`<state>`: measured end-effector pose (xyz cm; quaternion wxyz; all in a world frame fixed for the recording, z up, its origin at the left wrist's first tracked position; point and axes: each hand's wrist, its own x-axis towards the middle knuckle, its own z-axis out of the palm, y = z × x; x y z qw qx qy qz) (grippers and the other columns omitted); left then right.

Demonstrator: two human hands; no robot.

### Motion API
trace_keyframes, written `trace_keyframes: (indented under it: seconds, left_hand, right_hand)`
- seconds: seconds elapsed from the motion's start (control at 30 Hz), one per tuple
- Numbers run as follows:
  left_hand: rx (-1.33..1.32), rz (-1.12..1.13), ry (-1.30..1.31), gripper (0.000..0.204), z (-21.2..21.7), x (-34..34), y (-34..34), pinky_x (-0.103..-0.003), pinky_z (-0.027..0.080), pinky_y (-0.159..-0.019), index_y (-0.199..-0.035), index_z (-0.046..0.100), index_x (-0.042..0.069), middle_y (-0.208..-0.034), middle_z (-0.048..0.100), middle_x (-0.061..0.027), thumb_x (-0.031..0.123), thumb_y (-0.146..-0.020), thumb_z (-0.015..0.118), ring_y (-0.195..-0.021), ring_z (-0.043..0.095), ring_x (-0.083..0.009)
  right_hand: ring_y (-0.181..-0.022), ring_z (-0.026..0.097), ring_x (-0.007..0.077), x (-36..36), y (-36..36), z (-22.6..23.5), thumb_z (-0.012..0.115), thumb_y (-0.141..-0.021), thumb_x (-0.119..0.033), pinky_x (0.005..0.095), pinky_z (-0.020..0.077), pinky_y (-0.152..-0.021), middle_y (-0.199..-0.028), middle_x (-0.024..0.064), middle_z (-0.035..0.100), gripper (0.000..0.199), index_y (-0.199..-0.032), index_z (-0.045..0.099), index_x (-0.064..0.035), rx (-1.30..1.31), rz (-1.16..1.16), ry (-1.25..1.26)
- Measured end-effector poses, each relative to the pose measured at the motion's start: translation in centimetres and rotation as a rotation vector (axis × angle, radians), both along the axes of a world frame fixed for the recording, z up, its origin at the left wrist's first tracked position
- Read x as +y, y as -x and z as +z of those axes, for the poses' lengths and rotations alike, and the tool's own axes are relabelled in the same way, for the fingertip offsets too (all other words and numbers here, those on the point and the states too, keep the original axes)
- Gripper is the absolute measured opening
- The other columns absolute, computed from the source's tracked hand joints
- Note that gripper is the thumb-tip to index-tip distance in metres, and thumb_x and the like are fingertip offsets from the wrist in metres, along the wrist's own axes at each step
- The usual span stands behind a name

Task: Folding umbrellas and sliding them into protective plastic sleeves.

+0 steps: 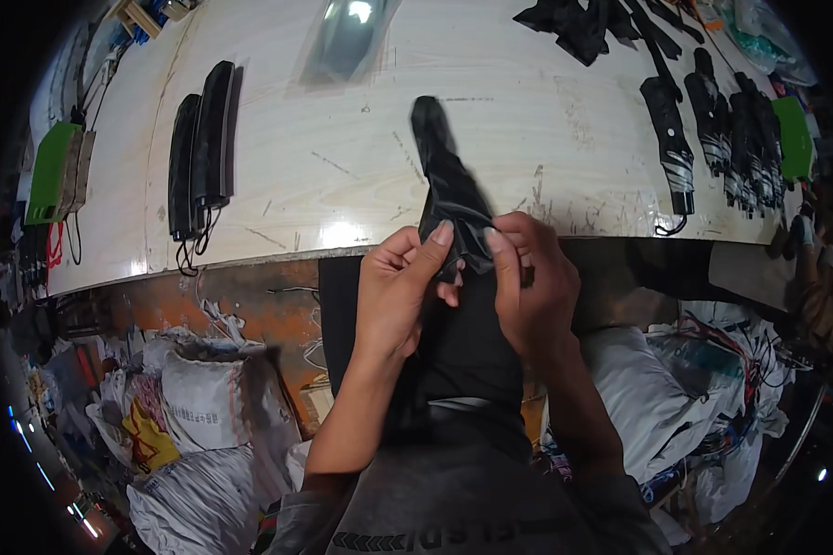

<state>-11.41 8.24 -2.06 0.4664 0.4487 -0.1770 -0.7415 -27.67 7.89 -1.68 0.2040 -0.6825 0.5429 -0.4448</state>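
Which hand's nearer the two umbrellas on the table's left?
Left. The left hand is right of the umbrellas, nearer the body; the right hand is farther right, past the left.

1. Long folded bundle (pixel 449 185) in the middle: plain black, grey glints along its creases.
2. Tabletop (pixel 278 139): pale cream from where I stand, faintly wood-grained, scuffed with dark streaks.
3. Two slim cases (pixel 215 134) over on the left: black, both of them.
4. Umbrellas (pixel 665 116) across on the right: black, with silvery bands showing low down.
5. Block (pixel 51 180) at the left end: bright green.
6. Sacks (pixel 194 499) underneath: dingy white.
7. Shirt (pixel 435 490): dark grey, black chevrons printed across it.
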Motion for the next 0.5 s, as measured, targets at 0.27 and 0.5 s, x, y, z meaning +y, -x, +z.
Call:
trace_keyframes:
  seconds: [0.27,0.5]
  left_hand:
    - [0.091,0.039,0.082,0.009,0.0,2.6,0.0,-0.029,0.063,-0.064,-0.103,0.065,-0.004,-0.088,0.067,-0.0100,0.002,-0.100,0.059,-0.065,0.062,-0.0132]
    - [-0.204,0.082,0.186,0.023,-0.5,3.2,-1.7,-0.029,0.058,-0.078,-0.119,0.062,-0.005,-0.098,0.071,-0.0094,-0.002,-0.096,0.063,-0.077,0.067,-0.0136]
  right_hand:
    - [-0.069,0.058,0.0146,2.9,0.3,0.5,0.065,-0.091,0.003,0.0253,0.0468,-0.064,-0.095,0.0075,0.066,0.028,-0.118,0.060,-0.0019,-0.176,-0.095,-0.199]
    - [-0.104,0.059,0.0344,-5.2,14.4,-1.8,0.068,-0.093,-0.018,0.0404,0.0484,-0.091,-0.120,0.0216,0.061,0.043,-0.128,0.054,0.0012,0.465,-0.548,0.313]
